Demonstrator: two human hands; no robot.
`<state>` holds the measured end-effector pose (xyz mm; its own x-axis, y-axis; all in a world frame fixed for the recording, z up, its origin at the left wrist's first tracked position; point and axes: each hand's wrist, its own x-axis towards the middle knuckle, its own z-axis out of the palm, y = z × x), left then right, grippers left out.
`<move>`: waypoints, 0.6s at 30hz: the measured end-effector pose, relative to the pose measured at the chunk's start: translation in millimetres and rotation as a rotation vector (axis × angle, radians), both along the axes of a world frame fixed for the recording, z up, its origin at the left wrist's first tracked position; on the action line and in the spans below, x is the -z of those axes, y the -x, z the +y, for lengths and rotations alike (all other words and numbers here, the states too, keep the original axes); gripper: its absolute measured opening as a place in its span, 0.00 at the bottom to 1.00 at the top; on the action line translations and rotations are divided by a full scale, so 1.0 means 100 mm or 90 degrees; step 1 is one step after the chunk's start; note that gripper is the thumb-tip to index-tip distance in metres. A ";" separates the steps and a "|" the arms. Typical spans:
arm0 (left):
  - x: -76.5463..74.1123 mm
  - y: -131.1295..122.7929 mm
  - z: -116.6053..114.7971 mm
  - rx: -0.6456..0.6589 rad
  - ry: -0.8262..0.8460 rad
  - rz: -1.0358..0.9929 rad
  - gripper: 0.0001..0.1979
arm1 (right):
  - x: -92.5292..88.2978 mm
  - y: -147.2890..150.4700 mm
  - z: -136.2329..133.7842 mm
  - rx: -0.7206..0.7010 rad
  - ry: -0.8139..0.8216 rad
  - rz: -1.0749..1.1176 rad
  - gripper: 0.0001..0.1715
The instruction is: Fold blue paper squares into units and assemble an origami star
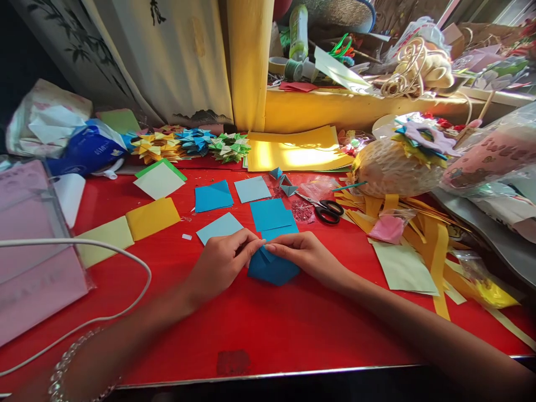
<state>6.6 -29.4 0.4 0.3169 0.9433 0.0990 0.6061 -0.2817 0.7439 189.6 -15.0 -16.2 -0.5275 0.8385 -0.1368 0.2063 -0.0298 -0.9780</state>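
My left hand (221,261) and my right hand (307,252) meet at the middle of the red table. Between thumbs and fingertips, both pinch the top of a partly folded blue origami paper (274,272). Its lower edge comes to a blunt point facing me, and my fingers hide part of its folds. Just behind lie blue paper squares (268,213), overlapping. A light blue sheet (218,225) rests beside my left hand. Farther back are a blue paper stack (213,196), a pale blue stack (252,189) and small folded blue pieces (287,185).
Black-handled scissors (329,211) lie behind my right hand. Yellow paper strips (438,262) and pale green sheets (404,268) spread to the right. A white cable (146,279) curves across the left. Folded paper stars (229,148) line the back, near yellow sheets (293,139).
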 end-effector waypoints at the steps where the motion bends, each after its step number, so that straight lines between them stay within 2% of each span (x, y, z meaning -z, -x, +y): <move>1: 0.00 -0.01 0.00 -0.002 -0.002 0.003 0.12 | 0.01 0.00 0.00 0.001 0.001 -0.002 0.21; 6: 0.00 -0.01 0.00 -0.010 0.033 -0.023 0.11 | 0.01 0.02 -0.03 0.016 0.007 -0.008 0.20; 13: 0.02 0.03 0.11 0.012 0.215 -0.173 0.13 | -0.02 0.03 -0.02 0.134 0.054 0.050 0.20; 18: 0.02 0.02 0.11 -0.002 0.218 -0.187 0.12 | 0.00 0.03 -0.03 0.157 0.055 0.063 0.20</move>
